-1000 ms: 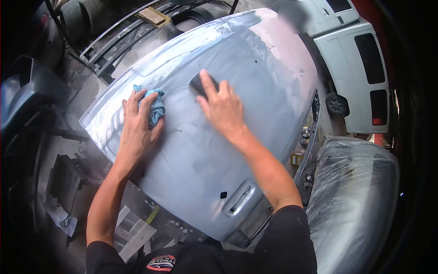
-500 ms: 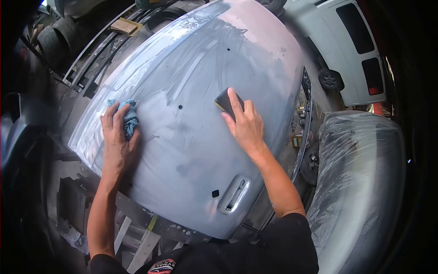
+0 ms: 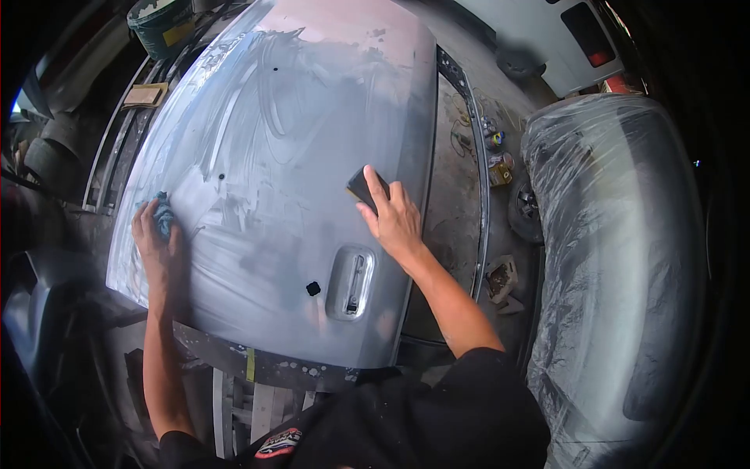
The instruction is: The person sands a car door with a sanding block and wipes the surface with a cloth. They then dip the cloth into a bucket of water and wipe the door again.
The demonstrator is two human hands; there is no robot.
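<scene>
A large grey car door panel (image 3: 258,227), wet and streaked, lies flat in front of me, with a recessed handle (image 3: 351,283) near its lower right. My right hand (image 3: 397,220) grips a dark sanding block (image 3: 366,187) against the panel's right half, index finger stretched along it. At the panel's left side, my left hand (image 3: 158,244) is closed round a crumpled blue cloth (image 3: 163,215) and rests on the surface.
Plastic sheeting (image 3: 578,258) covers a car part at the right. Beyond it stands a white vehicle (image 3: 547,39). A green bucket (image 3: 162,31) is at the upper left. Small cans (image 3: 500,172) lie on the floor beyond the window frame.
The view has turned and shifted, so the panel appears farther left and more upright. The block sits nearer the handle than before. Both hands keep their hold on block and cloth.
</scene>
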